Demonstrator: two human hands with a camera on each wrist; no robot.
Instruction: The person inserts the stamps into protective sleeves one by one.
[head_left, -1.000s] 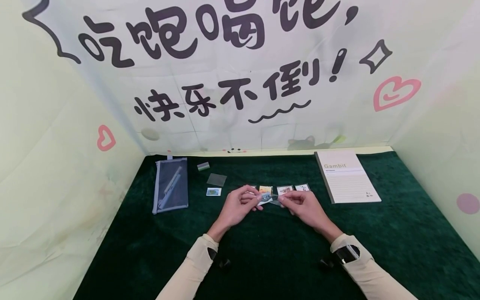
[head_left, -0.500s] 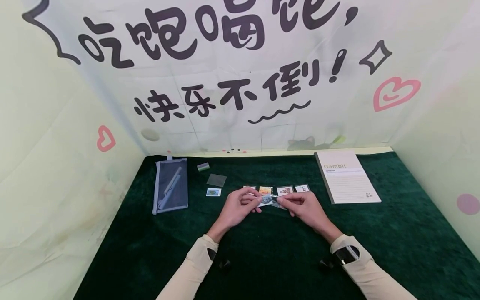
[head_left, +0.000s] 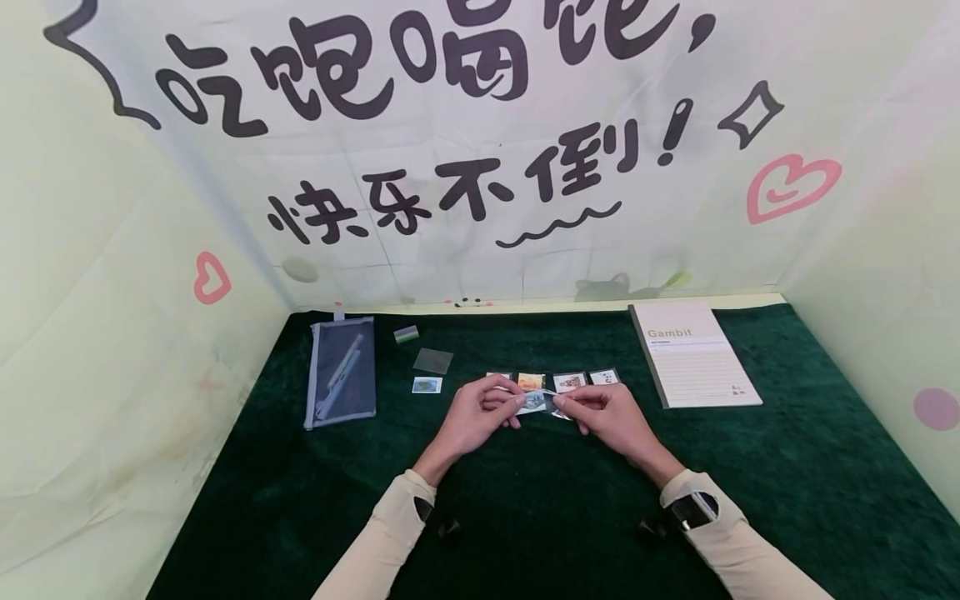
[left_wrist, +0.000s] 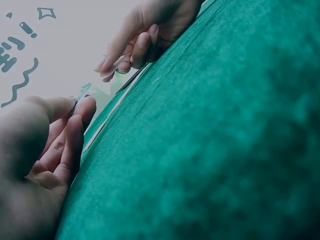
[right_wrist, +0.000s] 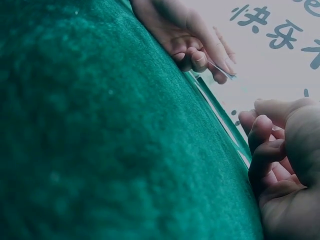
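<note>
Thumb and fingers of my left hand (head_left: 483,410) pinch a small stamp (head_left: 533,402) with a blue picture and a pale edge. Facing it, my right hand (head_left: 611,417) pinches a small clear plastic sleeve (head_left: 558,409), whose edge catches light beside the stamp. The two meet or nearly meet; whether the stamp's edge is inside the sleeve I cannot tell. Both are held just above the green cloth. In the left wrist view, the left hand (left_wrist: 55,145) holds the stamp edge-on. Behind the hands lies a row of several stamps, including an orange one (head_left: 532,380), partly covered by the fingers.
Left of the hands lie another stamp (head_left: 427,384) and a flat clear sleeve (head_left: 432,360). Farther left are a small striped block (head_left: 407,333) and a blue zip pouch (head_left: 360,400) with pens. A notebook (head_left: 693,367) lies at the right, near the back wall.
The stamp and clear sleeve have shifted slightly between the fingertips, and the stamp's tilt has changed a little. Both hands stay in nearly the same place.
</note>
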